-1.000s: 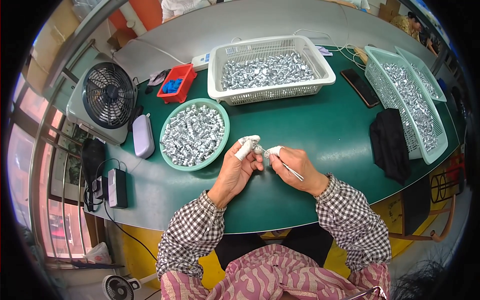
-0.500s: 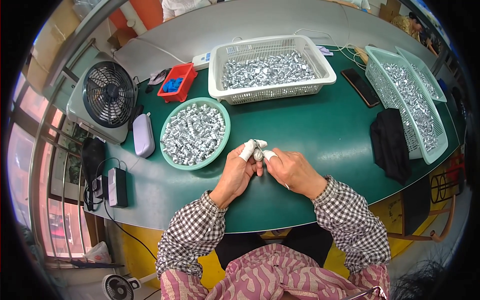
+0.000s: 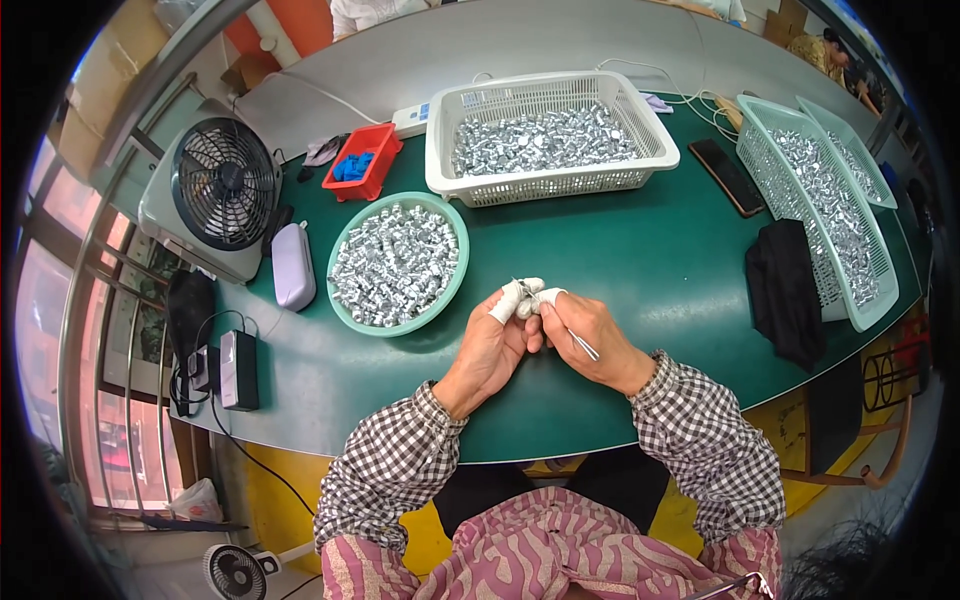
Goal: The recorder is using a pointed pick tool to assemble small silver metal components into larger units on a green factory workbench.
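My left hand (image 3: 487,352) and my right hand (image 3: 603,342) meet above the green table, just right of the round green basin (image 3: 462,262) of small silvery metal parts (image 3: 392,262). White coverings wrap several fingertips. My left fingers are pinched together on a small piece, mostly hidden, that looks like one of the metal parts. A slim metal tool, apparently tweezers (image 3: 585,345), lies in my right hand. Its back end sticks out below the fingers, while its tip is at the left fingertips.
Behind stands a white basket (image 3: 655,160) of metal parts. Pale green baskets (image 3: 880,305), black cloth (image 3: 782,290) and a phone (image 3: 725,175) lie right. Left are a red bin (image 3: 375,180), box fan (image 3: 215,195), lilac case (image 3: 292,268) and black box (image 3: 238,370).
The tool's back end now shows more beneath my right hand, tilted down and right. Both hands appear slightly further right, as does the whole scene.
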Available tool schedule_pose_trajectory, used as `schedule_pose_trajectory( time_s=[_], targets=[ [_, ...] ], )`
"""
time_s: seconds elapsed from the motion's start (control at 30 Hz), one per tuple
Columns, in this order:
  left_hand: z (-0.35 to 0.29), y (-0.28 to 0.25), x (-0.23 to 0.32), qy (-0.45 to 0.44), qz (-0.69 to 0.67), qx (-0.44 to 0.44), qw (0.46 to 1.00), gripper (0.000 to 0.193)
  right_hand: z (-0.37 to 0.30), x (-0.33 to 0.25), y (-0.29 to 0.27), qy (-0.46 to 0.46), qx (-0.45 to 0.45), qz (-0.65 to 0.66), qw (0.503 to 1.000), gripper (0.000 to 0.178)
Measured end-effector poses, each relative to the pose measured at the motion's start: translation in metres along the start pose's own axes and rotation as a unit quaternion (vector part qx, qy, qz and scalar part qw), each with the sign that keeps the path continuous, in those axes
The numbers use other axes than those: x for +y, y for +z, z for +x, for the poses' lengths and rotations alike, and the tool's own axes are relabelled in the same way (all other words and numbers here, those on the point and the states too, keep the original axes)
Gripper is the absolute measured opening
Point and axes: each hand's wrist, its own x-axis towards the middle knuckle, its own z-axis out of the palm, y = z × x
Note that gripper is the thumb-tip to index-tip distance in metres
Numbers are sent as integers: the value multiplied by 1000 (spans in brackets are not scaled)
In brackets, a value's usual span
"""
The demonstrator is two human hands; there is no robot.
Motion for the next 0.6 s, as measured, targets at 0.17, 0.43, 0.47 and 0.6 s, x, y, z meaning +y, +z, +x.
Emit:
schedule_pose_trajectory(
  time_s=[0.17,0.43,0.47,0.6],
  targets=[
    [2,3,1,-15,-7,-4,1000,29,0,-3,0,15,17,4,1000,11],
    [4,0,-2,0,-30,5,1000,28,-4,6,3,-45,22,-71,996,10],
    [5,-2,-2,9,-30,7,999,28,-5,8,2,-70,16,-127,989,10],
    [4,0,-2,-27,2,24,999,29,-5,3,0,-88,-22,-251,964,10]
  ],
)
